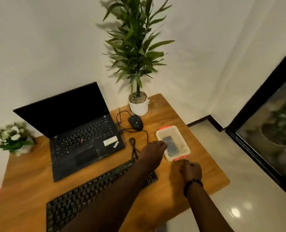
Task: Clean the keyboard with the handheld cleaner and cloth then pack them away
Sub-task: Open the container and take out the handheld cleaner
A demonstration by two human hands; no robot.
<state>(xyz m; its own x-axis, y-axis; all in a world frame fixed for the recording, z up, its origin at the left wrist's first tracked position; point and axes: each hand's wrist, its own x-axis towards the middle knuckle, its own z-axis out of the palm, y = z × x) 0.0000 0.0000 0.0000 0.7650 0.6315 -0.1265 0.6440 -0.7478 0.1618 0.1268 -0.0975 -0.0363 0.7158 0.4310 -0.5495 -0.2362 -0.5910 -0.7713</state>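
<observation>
On the brown wooden counter [30, 178], a clear lidded plastic box [173, 142] lies at two o'clock; left hand [154, 150] rests on its lid, fingers hidden, right hand [191, 170] curled, holding nothing, at its near red clip.

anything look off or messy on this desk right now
Nothing spilled or damaged. The black keyboard lies askew across the desk, and a loose cable trails between it and the laptop.

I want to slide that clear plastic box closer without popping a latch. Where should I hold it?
Grip the clear plastic box across its long plain sides, coming from above; the red latches sit on the short ends. The left hand already rests at one long side.
</observation>
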